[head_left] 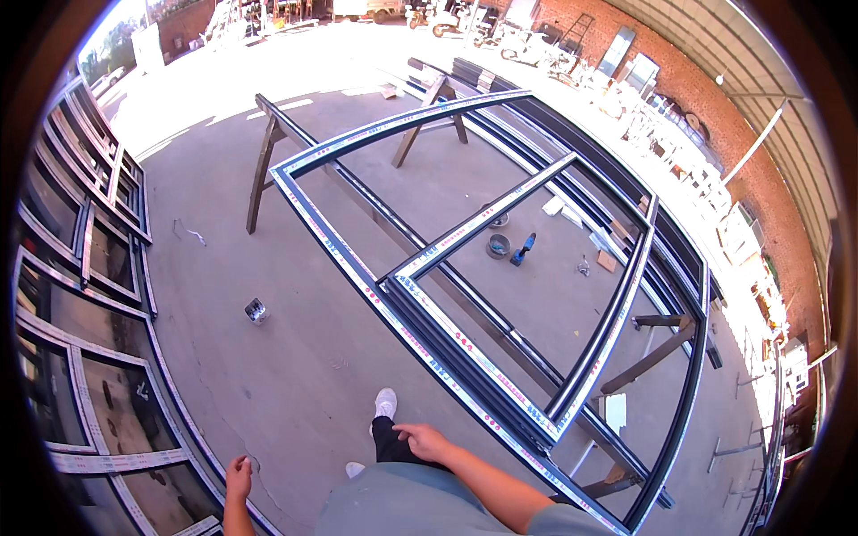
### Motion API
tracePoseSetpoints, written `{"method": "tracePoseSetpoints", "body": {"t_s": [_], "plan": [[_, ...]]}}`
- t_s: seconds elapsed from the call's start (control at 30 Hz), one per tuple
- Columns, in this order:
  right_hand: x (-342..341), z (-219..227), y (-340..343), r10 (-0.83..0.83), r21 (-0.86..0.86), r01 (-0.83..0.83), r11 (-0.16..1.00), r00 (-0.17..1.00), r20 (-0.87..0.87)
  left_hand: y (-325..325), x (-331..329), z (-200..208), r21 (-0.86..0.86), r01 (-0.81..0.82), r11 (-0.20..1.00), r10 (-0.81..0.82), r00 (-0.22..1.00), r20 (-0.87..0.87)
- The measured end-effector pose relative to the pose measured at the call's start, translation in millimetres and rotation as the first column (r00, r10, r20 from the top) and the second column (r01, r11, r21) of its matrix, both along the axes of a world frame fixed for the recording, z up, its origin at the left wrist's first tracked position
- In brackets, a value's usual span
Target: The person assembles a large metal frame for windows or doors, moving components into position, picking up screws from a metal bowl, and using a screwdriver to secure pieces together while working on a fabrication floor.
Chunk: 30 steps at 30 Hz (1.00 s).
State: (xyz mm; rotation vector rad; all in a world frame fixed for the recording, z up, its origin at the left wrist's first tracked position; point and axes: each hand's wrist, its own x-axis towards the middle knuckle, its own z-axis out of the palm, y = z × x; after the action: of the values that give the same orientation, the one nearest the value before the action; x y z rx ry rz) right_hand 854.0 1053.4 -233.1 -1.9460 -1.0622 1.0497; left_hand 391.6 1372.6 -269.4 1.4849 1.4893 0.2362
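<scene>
Black-and-white framed units, glazed, several, standing at the far left, with printed protective strips along their edges (116,464). Left hand (239,480), one, beside these units: fingers half bent and loosely parted. Small container (256,311), one, on the concrete floor (313,339). Dark trestle (261,174), one, with splayed legs, under the far-left corner of the large frame. White shoe (385,403), one, below dark trousers. Right hand (422,442), one, before the trousers and near the frame's close edge, apart from it: index finger extended, other fingers loosely bent. Large window frame (487,219), one, dark with taped faces, raised above the floor on trestles, a crossbar dividing it. Grey bucket (499,246), one, and blue power tool (525,249), one, side by side on the floor, seen through the frame. Brick wall (715,143), far right.
</scene>
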Motion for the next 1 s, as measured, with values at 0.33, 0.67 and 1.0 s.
{"method": "tracePoseSetpoints", "body": {"t_s": [0.33,0.67,1.0], "plan": [[87,-39,210,0.053,-0.053,-0.049,0.997,0.995,0.080,86,167,32,-0.183,0.389,0.903,-0.408,0.910,-0.079],[125,-128,356,-0.069,-0.332,0.149,0.931,0.968,0.241,245,270,-104,-0.279,0.533,0.799,-0.565,0.824,-0.040],[284,-480,500,-0.056,-0.346,0.374,0.861,0.744,0.666,395,428,-356,0.024,0.559,0.829,-0.558,0.829,-0.050]]}}
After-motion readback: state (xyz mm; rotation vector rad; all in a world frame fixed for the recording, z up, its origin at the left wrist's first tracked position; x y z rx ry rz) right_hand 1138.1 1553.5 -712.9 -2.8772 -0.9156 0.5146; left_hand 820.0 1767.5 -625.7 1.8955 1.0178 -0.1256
